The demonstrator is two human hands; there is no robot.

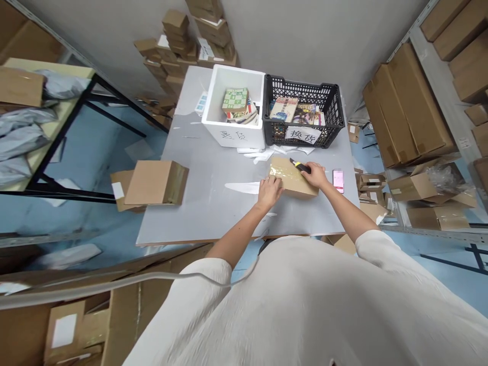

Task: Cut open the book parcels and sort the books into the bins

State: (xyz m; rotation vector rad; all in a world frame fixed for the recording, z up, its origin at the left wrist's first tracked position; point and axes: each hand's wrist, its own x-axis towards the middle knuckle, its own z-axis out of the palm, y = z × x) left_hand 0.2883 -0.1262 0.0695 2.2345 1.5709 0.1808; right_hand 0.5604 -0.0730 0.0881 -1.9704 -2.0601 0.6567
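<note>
A flat brown cardboard parcel (292, 177), sealed with shiny clear tape, lies on the grey table (213, 208). My left hand (270, 190) presses on its near left corner, fingers curled over the edge. My right hand (315, 174) is closed round a yellow and black utility knife (299, 165) whose tip rests on the parcel's top, near the far edge.
A pink phone (338, 180) lies right of the parcel. Behind stand a white foam box (234, 107) and a black plastic crate (303, 114), both holding books. A larger cardboard box (156, 182) overhangs the table's left edge. Cardboard boxes fill the shelves (430, 101) at right.
</note>
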